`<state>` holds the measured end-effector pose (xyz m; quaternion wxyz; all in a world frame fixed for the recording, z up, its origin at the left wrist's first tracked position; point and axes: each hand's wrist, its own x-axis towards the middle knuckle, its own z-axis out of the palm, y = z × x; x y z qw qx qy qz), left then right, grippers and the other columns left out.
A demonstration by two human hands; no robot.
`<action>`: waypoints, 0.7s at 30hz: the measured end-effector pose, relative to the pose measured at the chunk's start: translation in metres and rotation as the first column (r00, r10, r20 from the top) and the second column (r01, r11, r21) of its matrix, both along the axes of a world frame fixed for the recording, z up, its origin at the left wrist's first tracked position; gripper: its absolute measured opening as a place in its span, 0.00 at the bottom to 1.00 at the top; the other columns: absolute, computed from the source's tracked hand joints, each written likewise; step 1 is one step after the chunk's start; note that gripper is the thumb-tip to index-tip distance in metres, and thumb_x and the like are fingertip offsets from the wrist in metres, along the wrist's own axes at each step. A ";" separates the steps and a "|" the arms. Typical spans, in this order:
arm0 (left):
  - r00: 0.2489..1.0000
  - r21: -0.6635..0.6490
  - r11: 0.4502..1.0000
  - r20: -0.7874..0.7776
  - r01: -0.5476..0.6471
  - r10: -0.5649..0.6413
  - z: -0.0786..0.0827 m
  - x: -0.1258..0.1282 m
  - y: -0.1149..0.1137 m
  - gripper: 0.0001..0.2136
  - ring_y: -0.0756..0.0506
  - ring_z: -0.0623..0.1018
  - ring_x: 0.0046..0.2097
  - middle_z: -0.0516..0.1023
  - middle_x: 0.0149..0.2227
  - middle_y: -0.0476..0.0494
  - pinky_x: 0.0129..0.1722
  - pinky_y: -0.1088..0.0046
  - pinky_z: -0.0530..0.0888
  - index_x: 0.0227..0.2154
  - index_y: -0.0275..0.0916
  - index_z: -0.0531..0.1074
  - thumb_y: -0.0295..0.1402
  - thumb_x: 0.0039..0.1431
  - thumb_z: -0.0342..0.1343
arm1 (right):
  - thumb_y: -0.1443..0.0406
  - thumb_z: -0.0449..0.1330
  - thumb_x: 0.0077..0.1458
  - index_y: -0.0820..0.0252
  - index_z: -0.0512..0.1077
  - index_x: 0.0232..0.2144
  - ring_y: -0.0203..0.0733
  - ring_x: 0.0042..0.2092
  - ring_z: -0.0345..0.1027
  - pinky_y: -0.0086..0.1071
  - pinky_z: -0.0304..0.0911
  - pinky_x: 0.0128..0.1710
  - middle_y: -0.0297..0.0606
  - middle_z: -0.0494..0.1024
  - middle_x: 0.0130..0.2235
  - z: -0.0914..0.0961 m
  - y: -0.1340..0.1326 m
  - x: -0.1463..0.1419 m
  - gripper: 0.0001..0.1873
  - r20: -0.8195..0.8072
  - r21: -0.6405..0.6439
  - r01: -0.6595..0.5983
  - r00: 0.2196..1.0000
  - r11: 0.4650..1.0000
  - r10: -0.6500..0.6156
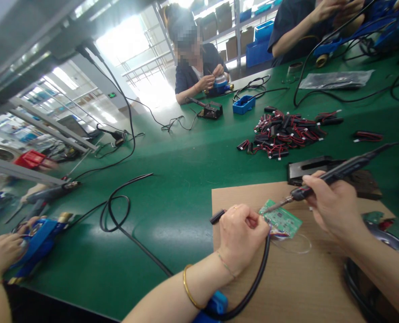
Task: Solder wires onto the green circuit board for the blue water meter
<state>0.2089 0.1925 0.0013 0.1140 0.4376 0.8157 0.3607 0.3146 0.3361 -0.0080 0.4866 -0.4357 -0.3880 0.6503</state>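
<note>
My right hand [334, 206] grips a soldering iron [323, 178] by its dark handle. The iron's metal tip rests on or just over the left part of a green circuit board [283, 220]. At the board's left edge, the fingers of my left hand [241, 233] are pinched together. A black cylindrical component [217, 217] sticks out from behind that hand; what sits between the fingertips is hidden. Coloured thin wires run along the board's lower edge to a thick black cable [262, 278], which curves down beside my left wrist.
A brown board [293, 287] lies under the work. Behind it are a black iron stand [307, 168] and a pile of black components with red-black wires [283, 130]. A loose cable [119, 215] curls at left. Other people work on blue devices [40, 244] around the green table [179, 179].
</note>
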 end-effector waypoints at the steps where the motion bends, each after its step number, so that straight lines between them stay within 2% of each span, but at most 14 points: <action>1: 1.000 -0.004 1.000 -0.001 0.000 0.000 0.000 0.000 0.000 0.08 0.54 0.65 0.25 0.67 0.19 0.53 0.27 0.76 0.59 0.16 0.37 0.64 0.26 0.45 0.55 | 0.62 0.69 0.29 0.62 0.63 0.17 0.28 0.22 0.57 0.18 0.55 0.17 0.26 0.62 0.18 0.000 0.000 0.000 0.17 -0.001 -0.002 -0.001 1.000 1.000 0.001; 15: 1.000 -0.032 0.999 0.021 -0.013 0.014 0.000 0.000 0.001 0.08 0.54 0.65 0.24 0.68 0.19 0.54 0.28 0.75 0.58 0.15 0.38 0.63 0.26 0.45 0.55 | 0.62 0.68 0.32 0.61 0.63 0.17 0.28 0.22 0.55 0.18 0.54 0.17 0.26 0.61 0.18 -0.002 0.001 0.000 0.17 -0.004 0.034 -0.022 1.000 0.999 0.022; 21: 1.000 -0.033 0.999 0.022 -0.013 0.014 0.001 0.000 0.001 0.08 0.54 0.66 0.24 0.68 0.19 0.54 0.28 0.75 0.59 0.15 0.38 0.64 0.26 0.45 0.55 | 0.62 0.66 0.34 0.61 0.60 0.16 0.25 0.18 0.47 0.20 0.43 0.14 0.24 0.57 0.17 0.001 0.000 0.001 0.17 -0.028 0.039 -0.002 1.000 0.999 0.003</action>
